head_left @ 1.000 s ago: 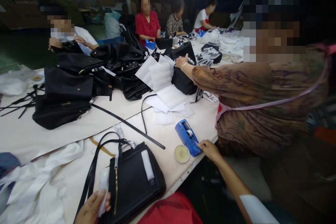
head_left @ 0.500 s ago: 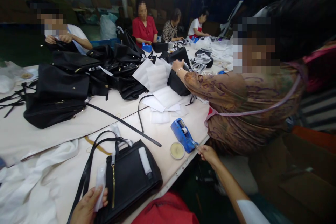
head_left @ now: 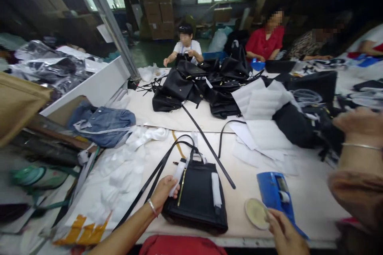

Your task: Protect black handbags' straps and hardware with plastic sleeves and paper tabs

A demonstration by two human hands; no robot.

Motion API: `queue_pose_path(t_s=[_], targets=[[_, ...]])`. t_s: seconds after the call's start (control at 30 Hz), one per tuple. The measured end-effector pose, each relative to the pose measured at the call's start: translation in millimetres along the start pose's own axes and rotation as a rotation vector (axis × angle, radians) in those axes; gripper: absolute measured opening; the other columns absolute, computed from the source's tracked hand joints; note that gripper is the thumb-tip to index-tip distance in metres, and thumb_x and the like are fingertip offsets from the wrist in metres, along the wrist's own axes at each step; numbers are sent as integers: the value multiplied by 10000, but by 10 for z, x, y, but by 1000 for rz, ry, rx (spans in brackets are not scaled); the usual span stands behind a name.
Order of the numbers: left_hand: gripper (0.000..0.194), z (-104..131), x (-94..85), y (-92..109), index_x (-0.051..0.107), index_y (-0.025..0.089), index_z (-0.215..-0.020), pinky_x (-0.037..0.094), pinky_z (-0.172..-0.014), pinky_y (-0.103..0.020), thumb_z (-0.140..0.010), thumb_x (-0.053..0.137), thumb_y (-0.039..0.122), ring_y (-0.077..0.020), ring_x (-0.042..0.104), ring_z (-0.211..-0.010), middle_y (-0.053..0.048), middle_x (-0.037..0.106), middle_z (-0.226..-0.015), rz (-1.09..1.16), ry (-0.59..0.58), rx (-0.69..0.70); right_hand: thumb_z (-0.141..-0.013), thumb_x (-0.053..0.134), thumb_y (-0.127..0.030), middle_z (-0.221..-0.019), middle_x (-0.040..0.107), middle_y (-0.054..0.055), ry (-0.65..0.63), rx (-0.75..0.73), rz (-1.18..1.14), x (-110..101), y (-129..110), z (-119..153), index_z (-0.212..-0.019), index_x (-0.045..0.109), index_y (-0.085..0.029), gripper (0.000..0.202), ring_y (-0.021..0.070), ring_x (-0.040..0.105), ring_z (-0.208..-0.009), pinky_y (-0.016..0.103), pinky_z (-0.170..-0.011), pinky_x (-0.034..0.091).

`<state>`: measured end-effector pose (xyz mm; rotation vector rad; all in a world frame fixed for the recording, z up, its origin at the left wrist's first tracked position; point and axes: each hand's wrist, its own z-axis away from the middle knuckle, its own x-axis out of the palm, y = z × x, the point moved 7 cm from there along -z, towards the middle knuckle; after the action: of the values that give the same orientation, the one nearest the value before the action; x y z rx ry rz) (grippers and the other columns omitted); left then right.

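A black handbag [head_left: 199, 197] with a gold zip lies on the table before me, its handle and straps toward the far left. My left hand [head_left: 164, 194] pinches a white foam wrap [head_left: 178, 173] against the bag's left side. Another white wrap [head_left: 216, 189] covers a strip on the bag's right side. My right hand [head_left: 284, 229] is closed at the fingertips on a small, blurred piece of clear tape, over the edge of a round dish [head_left: 256, 213]. Just behind that hand stands a blue tape dispenser [head_left: 273, 191].
White foam sheets [head_left: 266, 127] lie beyond the dispenser, and black bags [head_left: 182, 87] are piled farther back. A loose black strap [head_left: 209, 147] crosses the table. White wrapping strips [head_left: 119, 171] spread at left. A co-worker's arm [head_left: 353, 163] reaches in from the right.
My view has swung left. My right hand has come away from the dispenser's cutting end toward the bag, now over the dish. My left hand still holds the foam wrap at the bag.
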<state>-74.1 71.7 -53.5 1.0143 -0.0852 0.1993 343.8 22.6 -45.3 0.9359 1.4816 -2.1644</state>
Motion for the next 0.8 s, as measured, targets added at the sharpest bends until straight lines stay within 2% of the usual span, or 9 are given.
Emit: queue_pose_path(t_s=[0.07, 0.17, 0.2, 0.27, 0.33, 0.4, 0.57, 0.67, 0.8], targets=[[359, -10, 1, -44, 511, 142, -714, 403, -466, -212, -718, 623, 484, -79, 484, -474, 5, 581, -617, 7, -22, -10, -824, 429, -499, -900, 666, 54, -204, -145, -195, 460, -793, 54, -997, 594, -289, 318, 234, 636, -794, 331, -732, 505], [361, -20, -11, -68, 500, 146, -708, 387, -456, -206, -715, 622, 485, -73, 475, -454, 6, 583, -606, -2, -22, -15, -875, 422, -406, -777, 637, 18, -510, -396, -327, 1170, -1922, 221, -938, 612, -234, 263, 169, 588, -670, 261, -631, 466], [358, -22, -20, -66, 497, 148, -709, 383, -451, -206, -709, 626, 482, -74, 474, -449, 8, 582, -600, -7, -11, -13, -882, 419, -365, -755, 628, 9, -564, -469, -348, 1362, -2180, 270, -909, 619, -222, 247, 154, 573, -645, 249, -613, 450], [347, -22, -40, -56, 489, 152, -718, 378, -444, -205, -703, 630, 469, -78, 480, -448, 11, 579, -593, -15, 15, -1, -885, 418, -299, -722, 615, 0, -621, -569, -352, 1680, -2474, 325, -868, 626, -206, 228, 140, 555, -629, 238, -607, 426], [325, -21, -57, -49, 478, 157, -731, 372, -439, -201, -714, 619, 449, -82, 487, -452, 13, 574, -591, -12, 33, 11, -880, 424, -260, -720, 616, 0, -632, -614, -321, 1905, -2548, 319, -846, 628, -199, 216, 142, 558, -654, 237, -626, 416], [286, -20, -62, -50, 470, 159, -750, 365, -437, -199, -735, 596, 416, -81, 489, -457, 11, 575, -599, -2, 31, 11, -874, 431, -241, -739, 622, 6, -615, -636, -268, 2039, -2527, 275, -834, 627, -196, 205, 150, 566, -696, 241, -652, 412], [188, -19, -66, -43, 468, 156, -827, 380, -458, -203, -770, 535, 323, -87, 508, -502, 2, 590, -662, 10, -16, -22, -868, 433, -193, -834, 626, 19, -581, -729, -144, 2141, -2516, 212, -848, 612, -207, 181, 161, 576, -799, 245, -721, 400], [168, -23, -80, -32, 463, 157, -847, 385, -465, -204, -777, 516, 301, -89, 513, -515, 6, 584, -673, 8, -47, -41, -856, 446, -173, -823, 616, 9, -586, -721, -85, 2191, -2510, 181, -994, 564, -221, 187, 156, 581, -767, 240, -696, 399], [184, -23, -84, -29, 452, 159, -876, 391, -467, -202, -808, 491, 325, -83, 504, -507, 16, 571, -672, -18, -82, -40, -810, 499, -159, -700, 575, -34, -615, -611, -93, 2268, -2449, 88, -1196, 401, -211, 402, 149, 567, -644, 230, -627, 396]])
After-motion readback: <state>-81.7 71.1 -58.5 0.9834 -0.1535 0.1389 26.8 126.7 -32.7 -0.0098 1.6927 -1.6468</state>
